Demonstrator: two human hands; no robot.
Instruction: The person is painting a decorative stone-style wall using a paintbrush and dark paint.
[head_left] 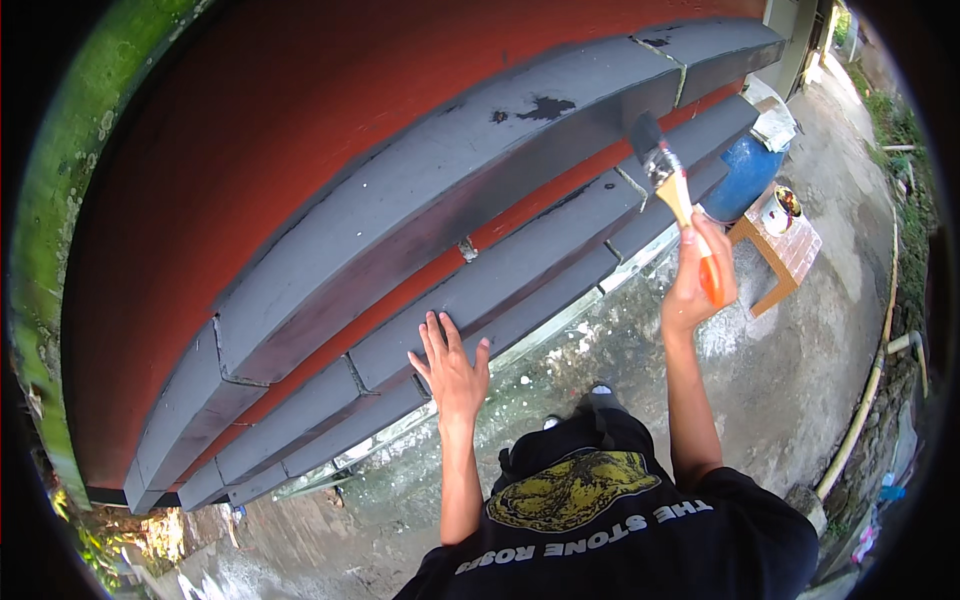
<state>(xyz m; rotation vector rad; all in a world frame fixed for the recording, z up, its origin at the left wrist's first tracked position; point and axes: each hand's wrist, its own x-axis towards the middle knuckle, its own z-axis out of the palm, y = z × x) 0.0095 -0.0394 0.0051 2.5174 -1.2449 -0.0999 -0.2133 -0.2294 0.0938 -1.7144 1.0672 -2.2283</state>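
Note:
My right hand (697, 275) is closed around the handle of a paintbrush (676, 195), which is yellowish with an orange end. Its dark bristles point up and touch or nearly touch the front face of the upper grey ledge (440, 155); I cannot tell which. Black patches mark the top of that ledge. My left hand (452, 368) lies flat with fingers spread on the lower grey ledge (530, 250), holding nothing. Red wall (300, 90) shows above and between the ledges.
To the right stands a small wooden stool (795, 250) with a white paint tub (782, 210) on it. Behind it is a blue barrel (742, 175). A pale pipe (865, 410) runs along the right edge of the concrete floor (770, 370). A green mossy wall (60, 270) borders the left.

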